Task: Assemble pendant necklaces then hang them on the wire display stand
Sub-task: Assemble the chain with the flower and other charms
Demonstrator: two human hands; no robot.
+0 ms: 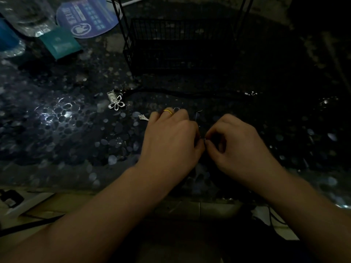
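Dark, pebble-patterned glossy tabletop [79, 130] filled the head view, dimly lit. The black wire display stand [178, 44] with its basket-like base stood at the far middle, and everything else is placed from it. Well nearer the person than the stand, the left hand [171, 137], wearing a gold ring [168, 111], and the right hand [239, 145] met fingertip to fingertip. Both had fingers curled and pinched a tiny item between them; it was too small and dark to identify, though a thin dark cord [197, 114] showed just beyond the fingertips. Whether each hand truly held that cord could not be told.

In front of the stand and to its left lay a silver open-petal flower pendant [116, 104], touching a small clear rectangular tag [111, 95]. A long black necklace cord [190, 92] ran rightward from there along the stand's front, ending at a small silver clasp [251, 93]. A small silver pointed charm [143, 117] lay just left of the left hand. Far left of the stand sat a teal packet [60, 42], a round blue printed card [87, 18] and a clear plastic bottle [28, 14].
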